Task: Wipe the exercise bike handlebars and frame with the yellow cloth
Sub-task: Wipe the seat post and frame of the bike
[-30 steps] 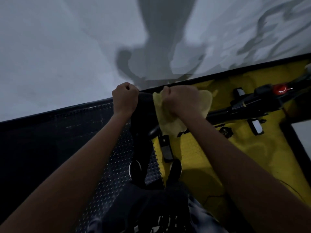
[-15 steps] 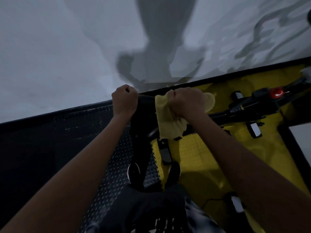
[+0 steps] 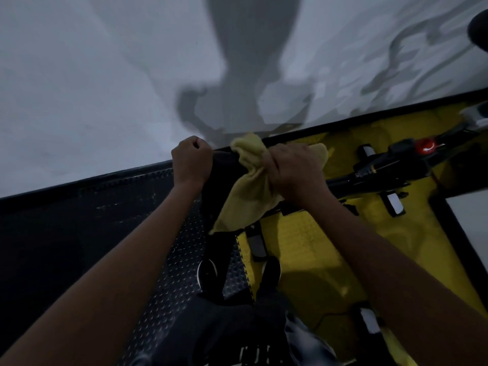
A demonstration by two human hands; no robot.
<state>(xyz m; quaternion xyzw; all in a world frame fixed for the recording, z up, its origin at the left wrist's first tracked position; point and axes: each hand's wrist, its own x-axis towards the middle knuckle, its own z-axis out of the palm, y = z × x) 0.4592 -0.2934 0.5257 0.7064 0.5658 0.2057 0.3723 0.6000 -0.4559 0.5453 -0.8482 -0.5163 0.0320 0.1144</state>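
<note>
Item, handlebars [image 3: 224, 167]: my left hand [image 3: 191, 161] fisted on their left end as brace, my right hand [image 3: 295, 171] just right of it bunching the yellow cloth [image 3: 248, 202] around the bar; I judge firm, overlapping strokes best.

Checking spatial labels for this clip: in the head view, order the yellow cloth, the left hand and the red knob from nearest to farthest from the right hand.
1. yellow cloth: gripped in the right hand.
2. left hand: to its left, on the black bike part.
3. red knob: far right, on the bike frame.
</note>
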